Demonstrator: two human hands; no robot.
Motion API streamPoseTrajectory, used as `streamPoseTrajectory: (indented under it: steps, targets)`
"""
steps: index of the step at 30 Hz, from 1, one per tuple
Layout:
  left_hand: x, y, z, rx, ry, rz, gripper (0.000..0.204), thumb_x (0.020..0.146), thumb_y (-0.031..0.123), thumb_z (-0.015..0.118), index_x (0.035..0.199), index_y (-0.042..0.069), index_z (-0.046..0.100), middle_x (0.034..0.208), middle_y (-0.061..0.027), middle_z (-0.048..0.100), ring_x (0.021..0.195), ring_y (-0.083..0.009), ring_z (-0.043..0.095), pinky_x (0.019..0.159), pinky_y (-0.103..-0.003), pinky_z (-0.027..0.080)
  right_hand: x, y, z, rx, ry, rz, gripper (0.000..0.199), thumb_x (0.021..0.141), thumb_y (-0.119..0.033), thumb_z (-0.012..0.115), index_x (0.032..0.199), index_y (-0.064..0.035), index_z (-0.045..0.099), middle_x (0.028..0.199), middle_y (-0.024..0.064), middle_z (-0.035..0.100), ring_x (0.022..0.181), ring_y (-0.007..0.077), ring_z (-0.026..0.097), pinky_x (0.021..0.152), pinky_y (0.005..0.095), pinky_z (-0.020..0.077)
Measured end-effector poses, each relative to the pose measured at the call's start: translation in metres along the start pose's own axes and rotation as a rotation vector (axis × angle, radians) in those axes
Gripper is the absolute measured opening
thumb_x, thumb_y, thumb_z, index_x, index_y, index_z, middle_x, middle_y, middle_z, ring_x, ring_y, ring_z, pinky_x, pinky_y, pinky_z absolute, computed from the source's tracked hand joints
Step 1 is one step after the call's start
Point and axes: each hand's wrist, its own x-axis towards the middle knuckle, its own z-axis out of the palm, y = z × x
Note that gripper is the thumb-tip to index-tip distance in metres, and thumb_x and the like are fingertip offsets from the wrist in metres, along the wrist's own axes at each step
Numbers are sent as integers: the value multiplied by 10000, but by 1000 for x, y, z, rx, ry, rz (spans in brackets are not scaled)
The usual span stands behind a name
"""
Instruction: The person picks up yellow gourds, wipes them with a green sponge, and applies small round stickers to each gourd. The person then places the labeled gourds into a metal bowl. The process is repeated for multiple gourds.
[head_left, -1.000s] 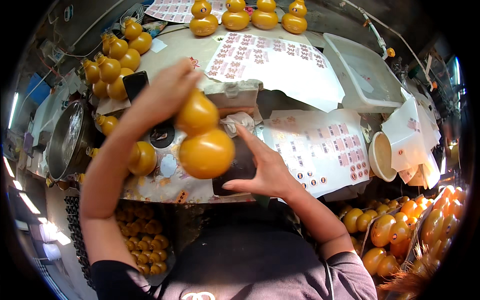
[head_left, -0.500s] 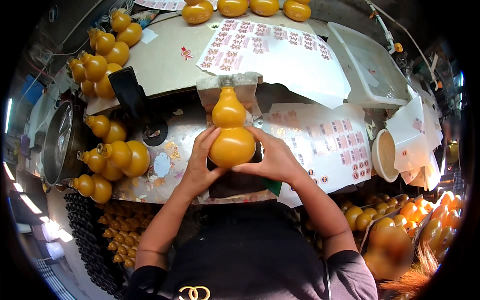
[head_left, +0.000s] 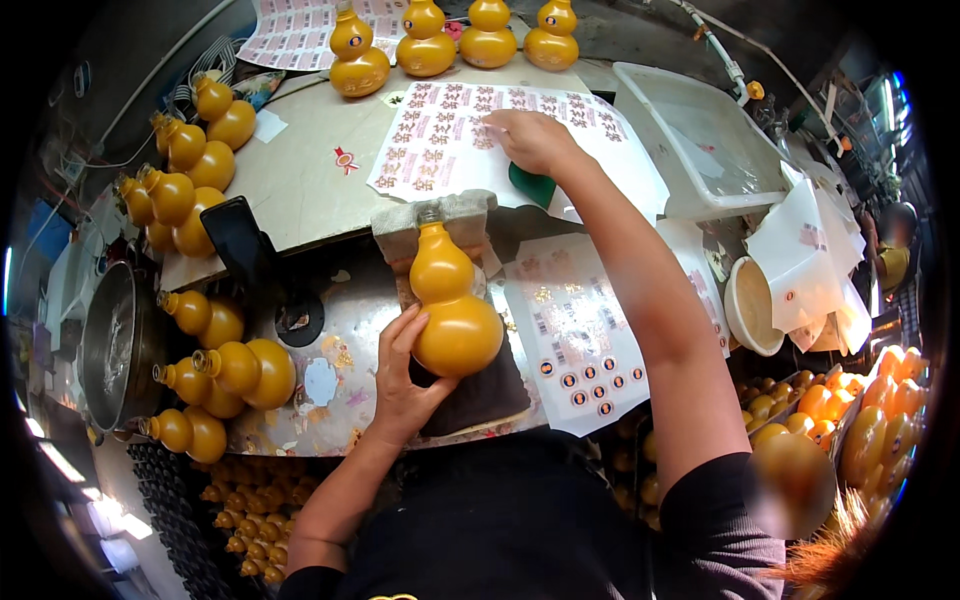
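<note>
A yellow gourd-shaped bottle (head_left: 455, 335) with a clear glass neck leans on the work stand, its neck over a folded cloth (head_left: 470, 212). My left hand (head_left: 402, 385) grips its lower bulb from the left, thumb beneath and fingers along the side. My right hand (head_left: 535, 140) reaches over the far sheet of red printed stickers (head_left: 430, 150), its fingertips closed and down at the stickers. A flat green piece (head_left: 532, 185) shows under that palm and appears held there. Whether a sticker is between the fingertips I cannot tell.
More gourd bottles (head_left: 360, 70) stand at the back and on the left (head_left: 265, 372). A second sticker sheet (head_left: 585, 350) lies under my right forearm. Around are a phone (head_left: 235, 240), a metal pot (head_left: 120, 345), a white tray (head_left: 700, 140) and a bowl (head_left: 752, 305).
My right hand has left the bottle and moved up to the far sticker sheet, with the green piece now under it. My left hand stays on the bottle. The view has shifted.
</note>
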Motion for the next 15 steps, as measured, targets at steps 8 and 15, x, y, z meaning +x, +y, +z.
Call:
streamPoseTrajectory:
  steps: [8, 15]
  targets:
    - [-5, -16, 0, 2, 18, 7, 861, 625, 51, 819, 1361, 66, 373, 1343, -165, 429, 1251, -335, 432, 1061, -403, 351, -111, -2, -37, -48, -98, 63, 352, 893, -170, 493, 1208, -144, 648, 1190, 134, 640, 1040, 306, 626, 923, 358, 473]
    - [-7, -8, 14, 6, 8, -44, 945, 687, 47, 802, 1468, 59, 270, 1426, -162, 349, 1321, -329, 344, 1105, -406, 261, -302, 35, -31, 323, 286, 364, 300, 900, -163, 576, 1181, -84, 648, 929, 71, 695, 811, 97, 594, 674, 247, 478]
